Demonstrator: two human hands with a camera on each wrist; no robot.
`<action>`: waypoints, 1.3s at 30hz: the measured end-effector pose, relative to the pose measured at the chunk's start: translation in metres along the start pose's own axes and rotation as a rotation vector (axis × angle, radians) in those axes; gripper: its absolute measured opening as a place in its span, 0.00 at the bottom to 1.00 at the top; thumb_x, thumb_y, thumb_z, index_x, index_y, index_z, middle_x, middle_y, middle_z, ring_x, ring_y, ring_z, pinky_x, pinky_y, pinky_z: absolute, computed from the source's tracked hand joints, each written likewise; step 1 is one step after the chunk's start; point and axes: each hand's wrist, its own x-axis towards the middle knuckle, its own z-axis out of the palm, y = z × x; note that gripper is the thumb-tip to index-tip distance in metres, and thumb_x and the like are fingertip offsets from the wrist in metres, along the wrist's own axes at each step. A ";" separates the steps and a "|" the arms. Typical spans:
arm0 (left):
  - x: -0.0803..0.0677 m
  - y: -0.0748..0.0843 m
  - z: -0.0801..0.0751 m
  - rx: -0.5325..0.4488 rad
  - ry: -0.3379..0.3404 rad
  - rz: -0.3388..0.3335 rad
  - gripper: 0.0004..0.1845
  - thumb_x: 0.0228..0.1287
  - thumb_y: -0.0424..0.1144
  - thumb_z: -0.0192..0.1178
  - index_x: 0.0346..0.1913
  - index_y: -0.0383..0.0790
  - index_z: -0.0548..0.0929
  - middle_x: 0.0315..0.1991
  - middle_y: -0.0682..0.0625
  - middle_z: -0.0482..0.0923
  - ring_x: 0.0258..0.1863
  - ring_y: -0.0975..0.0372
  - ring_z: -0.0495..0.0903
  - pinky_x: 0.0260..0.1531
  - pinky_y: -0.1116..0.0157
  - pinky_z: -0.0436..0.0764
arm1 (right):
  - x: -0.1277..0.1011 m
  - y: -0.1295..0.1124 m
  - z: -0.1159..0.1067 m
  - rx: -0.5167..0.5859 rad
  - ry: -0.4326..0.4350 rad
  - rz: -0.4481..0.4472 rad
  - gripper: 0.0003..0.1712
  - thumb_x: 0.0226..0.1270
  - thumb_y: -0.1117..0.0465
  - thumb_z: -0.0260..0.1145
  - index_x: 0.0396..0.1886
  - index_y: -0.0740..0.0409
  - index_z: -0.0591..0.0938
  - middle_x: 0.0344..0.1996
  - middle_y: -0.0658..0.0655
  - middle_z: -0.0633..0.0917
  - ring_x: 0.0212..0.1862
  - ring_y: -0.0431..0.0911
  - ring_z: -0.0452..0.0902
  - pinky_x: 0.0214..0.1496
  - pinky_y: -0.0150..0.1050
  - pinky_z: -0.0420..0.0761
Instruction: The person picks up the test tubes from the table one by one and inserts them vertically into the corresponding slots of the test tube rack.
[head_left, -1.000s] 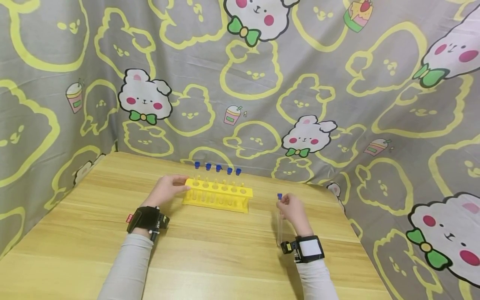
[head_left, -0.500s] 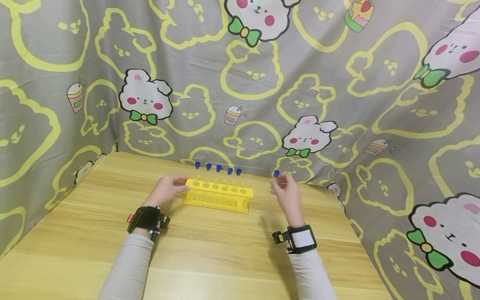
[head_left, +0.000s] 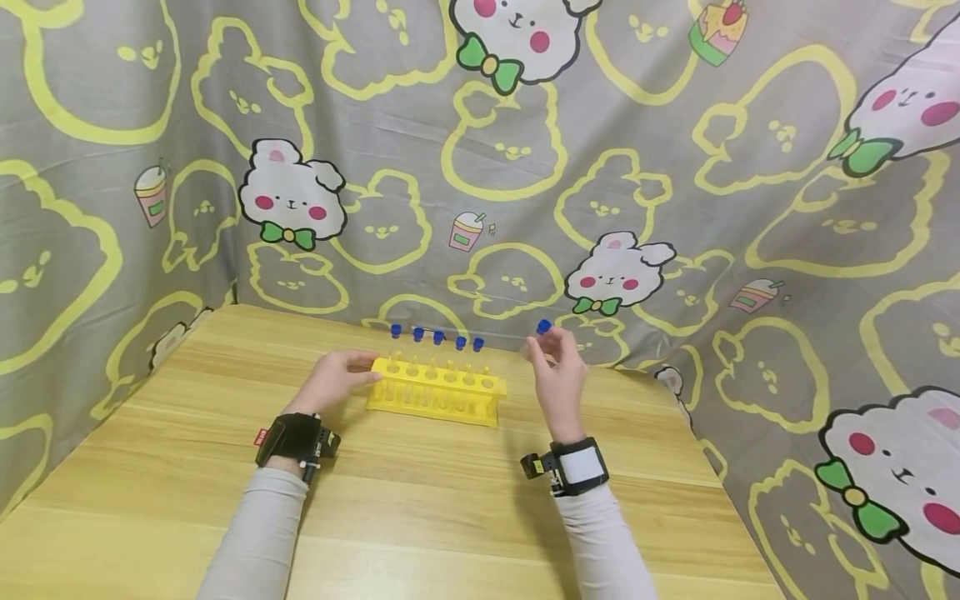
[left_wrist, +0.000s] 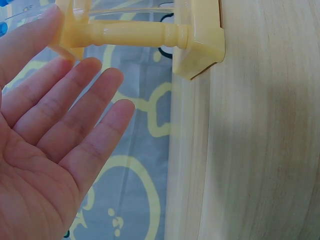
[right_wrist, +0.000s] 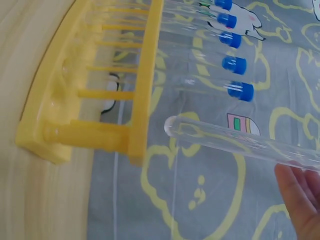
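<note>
A yellow test tube rack (head_left: 442, 404) stands on the table, holding several clear test tubes with blue caps (right_wrist: 241, 91). At its left end my left hand (head_left: 336, 381) pinches the top plate between thumb and forefinger, the other fingers spread out straight. My right hand (head_left: 561, 382) pinches a clear test tube (right_wrist: 235, 141) near its blue cap (head_left: 544, 327), above the table to the right of the rack. In the right wrist view, the tube's rounded bottom points toward the rack's top plate, apart from it. That view leaves the cap out of frame.
The wooden table (head_left: 420, 508) stretches around the rack. Behind it hangs a grey curtain (head_left: 517, 217) with cartoon prints, close to the table's far edge. The capped tubes stick up well above the rack's top plate.
My right hand has lifted the test tube and carried it left and away from me, nearer the rack. The left hand has stayed at the rack's left end.
</note>
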 end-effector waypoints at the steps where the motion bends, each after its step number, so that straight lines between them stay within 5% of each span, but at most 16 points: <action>1: 0.000 0.000 0.000 -0.001 0.000 -0.001 0.29 0.64 0.46 0.64 0.64 0.37 0.75 0.61 0.38 0.78 0.59 0.46 0.78 0.62 0.46 0.74 | 0.000 0.000 0.002 0.008 -0.002 0.000 0.15 0.67 0.59 0.66 0.46 0.65 0.77 0.36 0.61 0.86 0.37 0.52 0.85 0.39 0.23 0.83; 12: 0.000 0.001 0.001 -0.006 0.004 -0.020 0.28 0.62 0.46 0.65 0.63 0.38 0.76 0.59 0.38 0.79 0.59 0.46 0.78 0.63 0.46 0.73 | -0.009 0.013 0.026 0.029 -0.092 0.067 0.15 0.68 0.59 0.65 0.47 0.64 0.76 0.37 0.62 0.84 0.39 0.52 0.84 0.38 0.29 0.86; 28: 0.002 0.002 0.002 0.002 -0.004 -0.008 0.28 0.63 0.46 0.65 0.64 0.38 0.75 0.60 0.38 0.78 0.60 0.46 0.78 0.63 0.46 0.74 | -0.032 0.039 0.041 -0.088 -0.172 0.111 0.11 0.68 0.61 0.65 0.45 0.62 0.76 0.39 0.62 0.86 0.42 0.54 0.85 0.44 0.43 0.87; 39: 0.001 0.003 0.000 -0.002 -0.005 -0.021 0.28 0.63 0.46 0.65 0.64 0.39 0.75 0.60 0.38 0.79 0.59 0.46 0.78 0.63 0.46 0.74 | -0.035 0.039 0.048 -0.133 -0.189 0.076 0.12 0.67 0.63 0.65 0.46 0.63 0.76 0.37 0.62 0.85 0.42 0.55 0.85 0.41 0.45 0.88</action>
